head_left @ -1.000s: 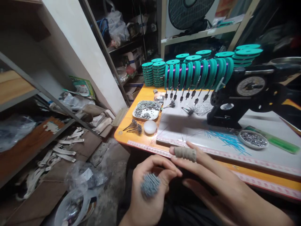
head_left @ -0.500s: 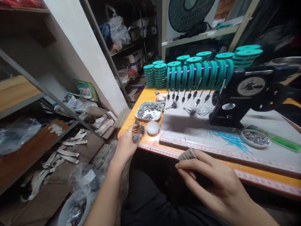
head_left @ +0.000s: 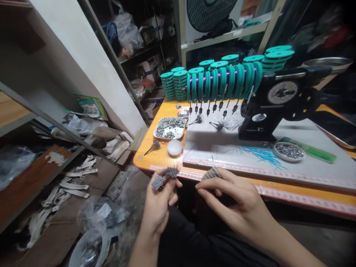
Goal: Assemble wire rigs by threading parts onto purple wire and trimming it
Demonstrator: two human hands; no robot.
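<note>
Counter (head_left: 164, 157): orange top; front edge carries a white tape strip with small red markings.
Work mat (head_left: 306, 148): pale grey-white.
Spools (head_left: 222, 79): teal green flanges, purple line wound between; stacked spools (head_left: 174, 85) behind in the same teal.
Winding machine (head_left: 275, 107): black, with a pale round dial.
Loose strands (head_left: 261, 154) on mat: bright blue.
Sinker bunches (head_left: 164, 178) in left hand (head_left: 158, 207): dull blue-grey.
Finger wrap (head_left: 211, 173) on right hand (head_left: 239, 207): grey-brown, ribbed.
Round lid (head_left: 174, 147): white.
Tray (head_left: 169, 129): white, filled with grey metal pieces.
Flat bar (head_left: 313, 151): translucent green.
</note>
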